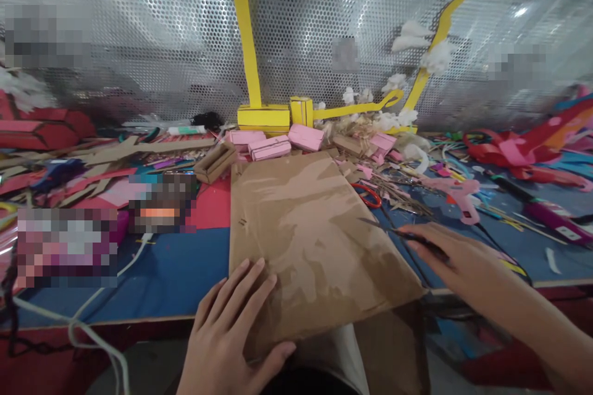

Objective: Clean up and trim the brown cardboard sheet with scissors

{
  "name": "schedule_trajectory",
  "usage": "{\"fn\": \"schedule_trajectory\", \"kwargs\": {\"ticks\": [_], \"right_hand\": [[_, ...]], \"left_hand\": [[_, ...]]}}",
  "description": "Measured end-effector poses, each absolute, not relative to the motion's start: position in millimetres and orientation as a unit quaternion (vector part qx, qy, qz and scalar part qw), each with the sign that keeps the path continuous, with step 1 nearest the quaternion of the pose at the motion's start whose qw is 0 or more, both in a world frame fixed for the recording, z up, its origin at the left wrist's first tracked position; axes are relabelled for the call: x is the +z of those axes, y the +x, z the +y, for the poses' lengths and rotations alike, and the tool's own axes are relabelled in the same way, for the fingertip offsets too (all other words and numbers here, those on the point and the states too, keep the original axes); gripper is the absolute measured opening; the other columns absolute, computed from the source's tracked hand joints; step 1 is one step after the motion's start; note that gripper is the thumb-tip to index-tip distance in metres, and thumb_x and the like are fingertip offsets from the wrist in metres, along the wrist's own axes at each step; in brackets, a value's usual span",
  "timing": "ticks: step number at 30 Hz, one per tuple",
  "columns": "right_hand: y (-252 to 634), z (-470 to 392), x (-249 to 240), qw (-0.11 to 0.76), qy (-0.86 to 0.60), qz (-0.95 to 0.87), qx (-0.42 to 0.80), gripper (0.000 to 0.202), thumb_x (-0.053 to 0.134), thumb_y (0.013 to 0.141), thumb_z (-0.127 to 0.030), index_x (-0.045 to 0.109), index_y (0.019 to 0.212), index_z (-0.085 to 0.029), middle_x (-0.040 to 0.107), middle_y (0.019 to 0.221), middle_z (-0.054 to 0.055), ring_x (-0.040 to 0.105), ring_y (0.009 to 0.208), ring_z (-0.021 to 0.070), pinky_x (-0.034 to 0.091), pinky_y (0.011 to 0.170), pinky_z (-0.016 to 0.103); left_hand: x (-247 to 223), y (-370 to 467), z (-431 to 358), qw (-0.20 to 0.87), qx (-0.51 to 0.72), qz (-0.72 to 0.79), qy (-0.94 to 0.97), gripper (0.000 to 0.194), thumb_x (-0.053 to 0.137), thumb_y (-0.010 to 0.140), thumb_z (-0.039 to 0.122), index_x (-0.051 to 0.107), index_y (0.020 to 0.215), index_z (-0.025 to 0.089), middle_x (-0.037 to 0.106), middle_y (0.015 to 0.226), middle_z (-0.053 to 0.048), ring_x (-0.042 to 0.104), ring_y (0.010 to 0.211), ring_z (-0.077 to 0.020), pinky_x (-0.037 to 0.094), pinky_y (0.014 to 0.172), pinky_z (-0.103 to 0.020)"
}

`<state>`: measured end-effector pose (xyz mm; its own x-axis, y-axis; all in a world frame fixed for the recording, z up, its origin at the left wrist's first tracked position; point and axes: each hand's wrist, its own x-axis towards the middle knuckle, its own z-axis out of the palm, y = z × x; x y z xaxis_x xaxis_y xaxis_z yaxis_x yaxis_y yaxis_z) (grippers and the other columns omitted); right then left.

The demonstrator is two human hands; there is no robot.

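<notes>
A large sheet of brown cardboard [296, 241] lies in front of me, its near end reaching past the table edge. My left hand [231, 321] rests on the cardboard's lower left corner, fingers spread and the thumb near the bottom edge. At the sheet's right side, my right hand [445, 253] is closed around the dark handle of a slim craft knife [396, 232]. The knife's thin pointed blade points left over the cardboard; whether it touches the surface I cannot tell. Red-handled scissors [370, 195] lie partly hidden beside the sheet's right edge.
Small pink boxes [269, 148] and a yellow box [263, 117] with a tall strip stand behind the cardboard. A pink glue gun [463, 194] lies to the right among scraps. A white cable [99, 290] crosses the left side. A perforated metal panel [301, 24] closes off the back.
</notes>
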<state>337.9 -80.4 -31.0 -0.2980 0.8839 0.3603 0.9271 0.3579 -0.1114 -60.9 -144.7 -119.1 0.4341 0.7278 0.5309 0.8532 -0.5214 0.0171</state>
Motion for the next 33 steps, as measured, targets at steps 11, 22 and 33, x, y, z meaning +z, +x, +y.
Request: {"fn": "schedule_trajectory", "kwargs": {"ticks": [11,22,33], "right_hand": [[362,-64,1,0.167,-0.627,-0.732,-0.207,0.038,0.037,0.102,-0.046,0.059,0.126,-0.027,0.074,0.123,0.007,0.075,0.097,0.0307,0.057,0.073,0.04],[309,-46,-26,0.142,-0.442,-0.885,0.029,0.026,0.044,0.105,-0.035,0.068,0.113,-0.026,0.074,0.113,0.005,0.073,0.101,0.0219,0.057,0.087,0.033],[292,-14,-48,0.148,-0.384,-0.909,0.062,0.027,0.043,0.105,-0.027,0.069,0.112,-0.024,0.073,0.114,0.006,0.072,0.103,0.0198,0.057,0.086,0.03]], "left_hand": [[-114,-66,-141,0.154,-0.237,-0.449,-0.848,0.074,0.068,0.087,0.056,0.051,0.149,0.019,0.052,0.156,-0.01,0.048,0.141,-0.0309,0.034,0.111,-0.044],[-112,-76,-140,0.154,-0.226,-0.449,-0.85,0.08,0.069,0.085,0.059,0.047,0.151,0.02,0.039,0.164,-0.012,0.045,0.142,-0.0322,0.034,0.115,-0.044],[-113,-73,-135,0.143,-0.25,-0.442,-0.849,0.085,0.07,0.082,0.062,0.049,0.149,0.014,0.055,0.152,-0.015,0.051,0.136,-0.0312,0.031,0.116,-0.044]]}}
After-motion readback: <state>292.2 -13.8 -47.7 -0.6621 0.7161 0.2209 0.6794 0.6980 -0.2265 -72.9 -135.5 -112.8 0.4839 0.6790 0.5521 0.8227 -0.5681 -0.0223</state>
